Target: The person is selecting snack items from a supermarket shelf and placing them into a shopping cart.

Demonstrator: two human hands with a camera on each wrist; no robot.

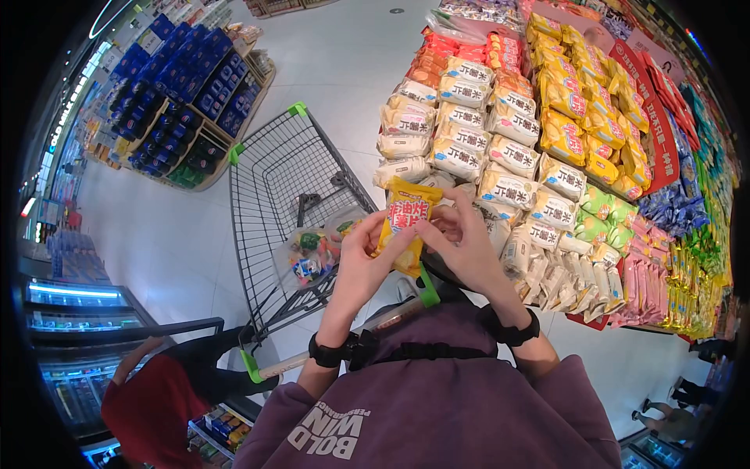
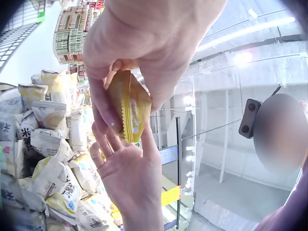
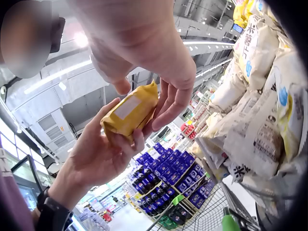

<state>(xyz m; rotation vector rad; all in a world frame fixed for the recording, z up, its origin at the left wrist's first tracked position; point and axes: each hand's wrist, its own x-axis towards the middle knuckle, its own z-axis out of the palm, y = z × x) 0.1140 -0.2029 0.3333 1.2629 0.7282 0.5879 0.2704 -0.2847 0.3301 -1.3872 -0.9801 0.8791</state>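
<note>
A yellow bag of potato chips (image 1: 409,215) with red and white lettering is held upright before the chest. My left hand (image 1: 363,254) grips its lower left side, thumb across the front and fingers behind. On the right edge, my right hand (image 1: 473,246) holds it with the thumb on the front and fingers toward the back. The left wrist view shows the bag's crimped end (image 2: 129,108) between both hands. In the right wrist view, a pale label (image 3: 129,107) shows on the bag, and the left fingers wrap its underside.
A grey shopping cart (image 1: 269,168) with green corners stands ahead to the left, holding a clear bag of colourful packets (image 1: 305,258). Stacked white snack bags (image 1: 508,187) fill the display at right. A drinks display (image 1: 183,98) is farther left. A person in red (image 1: 156,402) is near the left side.
</note>
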